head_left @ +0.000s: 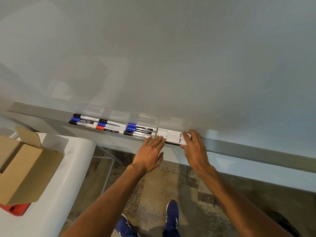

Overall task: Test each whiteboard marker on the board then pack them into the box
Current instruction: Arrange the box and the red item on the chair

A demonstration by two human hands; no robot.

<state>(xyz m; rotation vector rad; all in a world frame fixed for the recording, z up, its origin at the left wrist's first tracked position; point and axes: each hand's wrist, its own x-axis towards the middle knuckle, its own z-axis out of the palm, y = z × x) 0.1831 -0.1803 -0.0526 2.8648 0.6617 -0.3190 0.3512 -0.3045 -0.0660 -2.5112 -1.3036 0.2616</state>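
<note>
Worktop (51,168): white, rounded corner, at left. 
Legs (109,168): thin grey metal, under the worktop's right end. 
Red item (15,209): on the worktop at the left edge, partly hidden, kind unclear. 
Carpet (171,182): mottled brown and grey patches. 
Shoes (172,212): blue, white stripes, standing on the carpet. 
Black item (283,223): on the floor at lower right, kind unclear.

grey metal whiteboard ledge (256,149) | on ledge: capped black, blue and red markers (112,125); flat white plastic block (172,136) | left hand (150,154), right hand (195,151) touch block's ends
</note>
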